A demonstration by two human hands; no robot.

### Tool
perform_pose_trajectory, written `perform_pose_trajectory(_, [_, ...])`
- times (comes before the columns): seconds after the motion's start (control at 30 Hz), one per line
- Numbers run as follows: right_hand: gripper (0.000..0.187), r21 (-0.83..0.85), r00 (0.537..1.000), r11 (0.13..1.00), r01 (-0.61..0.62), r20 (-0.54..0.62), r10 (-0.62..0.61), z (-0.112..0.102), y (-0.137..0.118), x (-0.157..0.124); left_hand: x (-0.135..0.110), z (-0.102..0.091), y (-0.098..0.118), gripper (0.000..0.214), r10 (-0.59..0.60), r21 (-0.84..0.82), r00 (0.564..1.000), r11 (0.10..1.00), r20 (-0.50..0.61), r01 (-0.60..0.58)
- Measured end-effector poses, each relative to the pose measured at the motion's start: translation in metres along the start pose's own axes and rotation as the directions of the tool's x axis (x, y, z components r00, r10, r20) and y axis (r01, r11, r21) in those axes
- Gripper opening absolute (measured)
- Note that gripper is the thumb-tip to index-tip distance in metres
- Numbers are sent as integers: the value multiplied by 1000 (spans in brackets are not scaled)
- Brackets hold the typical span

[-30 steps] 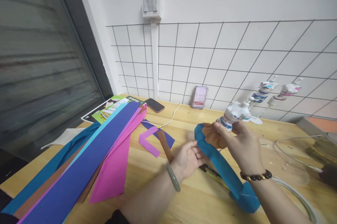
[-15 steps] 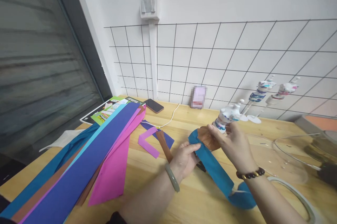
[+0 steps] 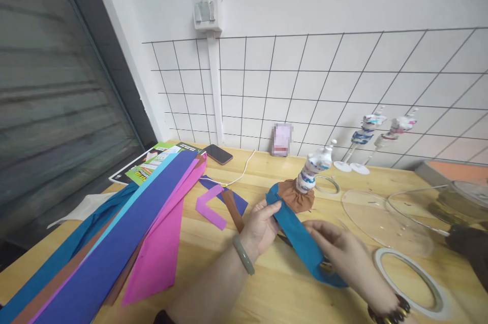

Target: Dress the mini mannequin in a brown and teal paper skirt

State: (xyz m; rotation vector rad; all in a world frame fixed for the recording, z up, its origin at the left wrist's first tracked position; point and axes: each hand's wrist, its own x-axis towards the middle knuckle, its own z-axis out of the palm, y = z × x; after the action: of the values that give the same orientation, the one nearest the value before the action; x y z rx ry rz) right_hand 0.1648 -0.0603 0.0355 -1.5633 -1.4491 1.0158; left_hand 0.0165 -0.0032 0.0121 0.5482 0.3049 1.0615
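A small white mannequin figure (image 3: 318, 160), wrapped in blue-patterned material at the waist, wears a gathered brown crepe paper skirt (image 3: 295, 196). My left hand (image 3: 263, 225) pinches a teal crepe paper strip (image 3: 294, 232) against the skirt's near left edge, thumb on top. From there the strip runs down to the right and curls at its end on the table. Lower along its right edge, my right hand (image 3: 337, 248) has its curled fingers on the strip. A dark object, mostly hidden, lies beneath the strip.
Long coloured paper strips (image 3: 125, 232) cover the table's left side, near booklets (image 3: 150, 164) and a phone (image 3: 218, 154). Pink offcuts (image 3: 211, 207) lie mid-table. Two more figures (image 3: 366, 128) stand behind. Right are a tape roll (image 3: 409, 283), a clear disc (image 3: 381, 217) and a cable.
My right hand has left the figure and moved down to the teal strip. The figure now leans upright above the skirt without that hand. My left hand keeps its pinch.
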Motion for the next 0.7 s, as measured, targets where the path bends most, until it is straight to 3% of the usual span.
perform_pose_trajectory(0.03, [34,21,992,1000,0,123,-3,1,-1,-5,0,0,0,23,1,-1,1000,1000,-2,-1])
perform_pose_trajectory(0.1, [35,59,964,998,30,262,-45,2,-4,-13,1,0,-1,24,2,7,1000,1000,-14,-2])
perform_pose_trajectory(0.3, [30,110,929,994,8,366,-48,-4,-7,-23,4,-4,-3,26,-11,11,999,1000,-36,11])
perform_pose_trajectory(0.53, [35,-117,970,992,46,243,-16,-25,4,-27,7,-9,-3,25,-7,-24,1000,1000,-16,7])
perform_pose_trajectory(0.7, [33,-295,997,953,72,51,-60,-46,25,-26,7,-9,-2,28,-5,-8,999,1000,-33,5])
